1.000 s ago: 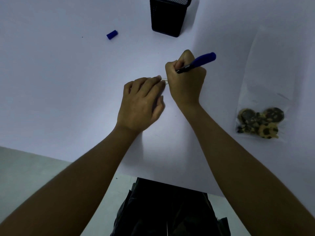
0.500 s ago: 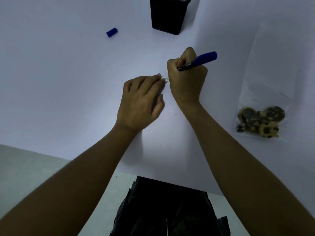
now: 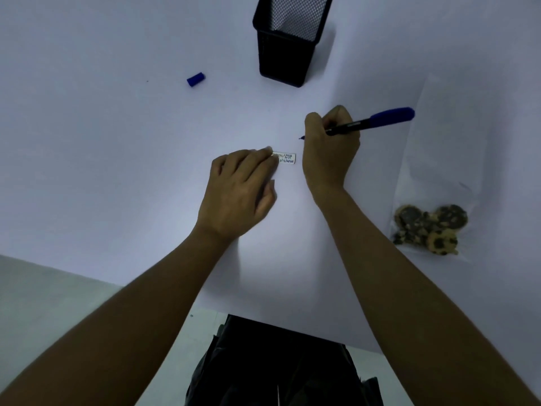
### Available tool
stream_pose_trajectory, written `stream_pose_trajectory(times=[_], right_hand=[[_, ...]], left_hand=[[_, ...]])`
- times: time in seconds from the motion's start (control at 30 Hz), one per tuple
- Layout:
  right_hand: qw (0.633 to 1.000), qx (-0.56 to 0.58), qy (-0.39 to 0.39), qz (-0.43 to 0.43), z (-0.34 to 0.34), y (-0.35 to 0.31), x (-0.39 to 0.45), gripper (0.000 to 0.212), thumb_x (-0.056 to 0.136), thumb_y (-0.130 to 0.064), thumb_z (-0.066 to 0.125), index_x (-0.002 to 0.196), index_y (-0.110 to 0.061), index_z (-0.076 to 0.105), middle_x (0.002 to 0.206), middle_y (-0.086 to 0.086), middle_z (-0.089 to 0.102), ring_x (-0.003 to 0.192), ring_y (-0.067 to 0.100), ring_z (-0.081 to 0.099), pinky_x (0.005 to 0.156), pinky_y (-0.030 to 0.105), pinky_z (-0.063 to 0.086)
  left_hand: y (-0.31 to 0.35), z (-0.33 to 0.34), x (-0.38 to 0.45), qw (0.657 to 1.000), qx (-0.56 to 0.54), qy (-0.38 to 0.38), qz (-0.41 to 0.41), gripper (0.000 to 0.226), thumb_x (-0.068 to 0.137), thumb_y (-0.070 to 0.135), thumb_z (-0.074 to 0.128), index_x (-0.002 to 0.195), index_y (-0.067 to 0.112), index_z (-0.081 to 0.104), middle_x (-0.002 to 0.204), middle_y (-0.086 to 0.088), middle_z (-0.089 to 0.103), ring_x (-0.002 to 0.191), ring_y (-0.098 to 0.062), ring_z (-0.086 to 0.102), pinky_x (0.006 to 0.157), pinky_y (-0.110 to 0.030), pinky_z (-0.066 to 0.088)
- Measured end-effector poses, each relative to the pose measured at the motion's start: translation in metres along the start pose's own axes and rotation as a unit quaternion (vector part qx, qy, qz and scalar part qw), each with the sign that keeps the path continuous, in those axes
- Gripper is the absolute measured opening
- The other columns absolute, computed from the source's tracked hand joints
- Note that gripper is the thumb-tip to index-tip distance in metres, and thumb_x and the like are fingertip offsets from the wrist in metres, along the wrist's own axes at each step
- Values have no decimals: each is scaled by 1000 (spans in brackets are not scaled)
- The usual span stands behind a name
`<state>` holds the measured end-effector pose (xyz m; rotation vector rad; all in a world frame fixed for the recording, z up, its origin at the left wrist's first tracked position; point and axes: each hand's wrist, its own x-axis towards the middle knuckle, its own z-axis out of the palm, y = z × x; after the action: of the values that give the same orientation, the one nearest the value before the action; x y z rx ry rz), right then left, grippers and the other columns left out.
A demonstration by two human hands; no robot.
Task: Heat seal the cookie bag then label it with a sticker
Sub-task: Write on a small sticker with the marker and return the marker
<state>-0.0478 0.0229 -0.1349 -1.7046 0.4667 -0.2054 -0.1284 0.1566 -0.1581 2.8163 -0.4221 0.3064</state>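
Small white sticker (image 3: pixel 288 158), handwritten, flat mid-tabletop; clear cookie bag (image 3: pixel 433 218), flat at right, cookies at near end.

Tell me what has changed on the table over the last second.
The right hand, gripping the blue pen, has lifted away from the sticker, so its handwriting now shows and the pen tip is clear of it. The left hand still presses the sticker's left end flat. Cookie bag, pen cap and black mesh holder lie as before.

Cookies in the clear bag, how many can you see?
About 4 cookies, clustered at the bag's near end, right of the right hand; they overlap, so more may be hidden.
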Motion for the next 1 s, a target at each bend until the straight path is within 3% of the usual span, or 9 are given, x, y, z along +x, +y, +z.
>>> stream_pose_trajectory(times=[0.4,0.73,1.0], right_hand=[[993,-27,-68,88,-7,-23,6,33,82,2,58,58,-10,38,49,1,42,37,-1,45,44,10,37],[986,-65,-70,139,-4,-29,13,35,86,-6,59,57,-14,40,51,-3,46,38,-1,46,48,20,38],[983,-56,-54,165,-2,-24,14,36,85,-6,59,56,-14,40,52,-2,45,44,5,44,50,24,39]], left_hand=[[2,-4,0,999,-4,-33,-7,38,91,27,54,125,13,63,132,-4,61,116,-22,58,91,-37,41],[2,-13,4,995,-37,-85,-33,39,90,30,54,125,12,60,126,-5,63,116,-20,58,94,-35,40],[-2,-9,2,995,-62,-68,-25,41,90,33,54,125,12,61,123,-5,65,114,-19,58,95,-34,41]])
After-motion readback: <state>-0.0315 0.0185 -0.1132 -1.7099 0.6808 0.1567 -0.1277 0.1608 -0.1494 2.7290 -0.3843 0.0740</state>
